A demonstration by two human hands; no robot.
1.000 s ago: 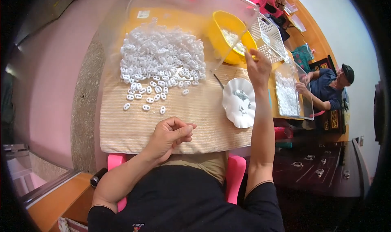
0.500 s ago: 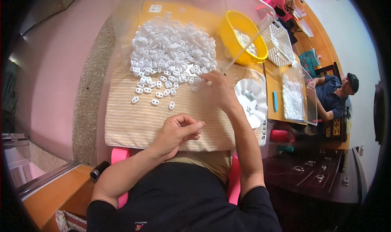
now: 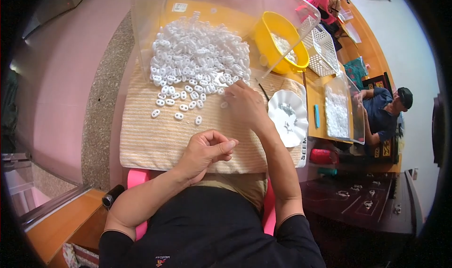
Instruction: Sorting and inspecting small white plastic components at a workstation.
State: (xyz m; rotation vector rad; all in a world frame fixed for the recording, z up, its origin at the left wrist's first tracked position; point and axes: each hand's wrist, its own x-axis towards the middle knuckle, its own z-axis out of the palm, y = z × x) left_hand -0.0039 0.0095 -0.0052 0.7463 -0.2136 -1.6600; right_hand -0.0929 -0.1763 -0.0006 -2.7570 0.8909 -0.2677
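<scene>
White plastic pieces lie heaped on a striped cloth. Right hand reaches the heap's near edge, fingers pinched together on something unclear. Left hand rests curled shut, apparently empty.

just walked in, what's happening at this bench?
A seated person is working through a pile of small white plastic two-hole pieces heaped on a striped beige cloth mat. The right hand reaches into the near edge of the pile, fingertips on the pieces. The left hand rests closed on the mat; whether it holds anything is unclear. A white scalloped dish sits beside the right hand, a yellow plastic bowl beyond it.
</scene>
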